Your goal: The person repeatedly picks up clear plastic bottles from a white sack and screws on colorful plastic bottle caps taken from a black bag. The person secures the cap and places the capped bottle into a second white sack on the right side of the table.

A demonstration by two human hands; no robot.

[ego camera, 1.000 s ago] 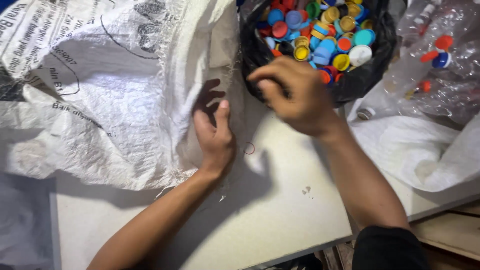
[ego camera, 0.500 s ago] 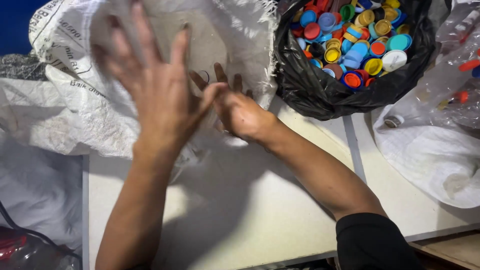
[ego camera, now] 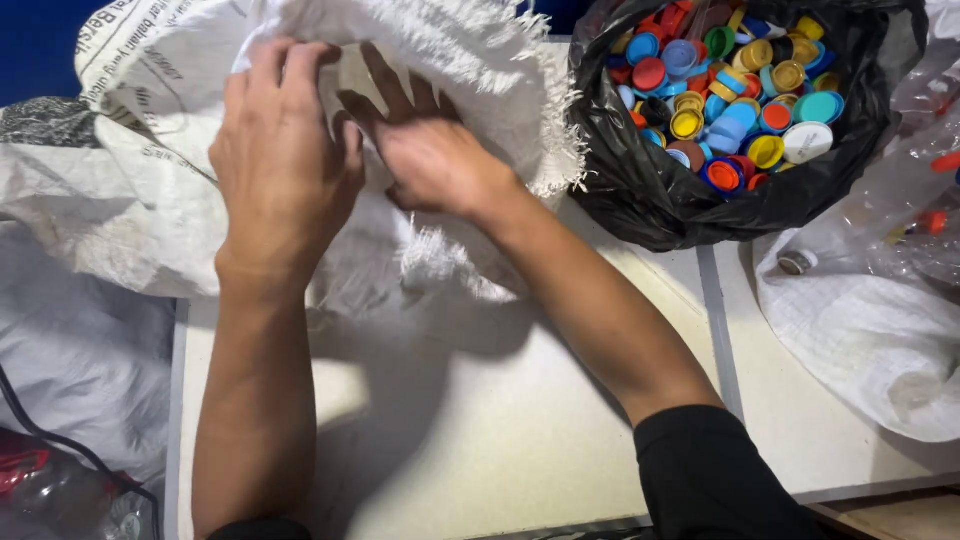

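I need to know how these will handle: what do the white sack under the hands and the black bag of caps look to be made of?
The white sack looks like woven plastic fabric, matte: its cut edge is frayed into loose threads. The black bag looks like thin plastic film, glossy, with shiny wrinkles. The bottle caps in it look like hard moulded plastic in many colours. Both hands, left and right, press on the sack.

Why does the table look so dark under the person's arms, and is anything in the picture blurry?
In the head view, strong light from above throws soft shadows of both arms onto the white table. The left hand, right hand and woven sack are sharp. The bottle caps in the black bag look clear, while the plastic bottles at the right edge are hazy.
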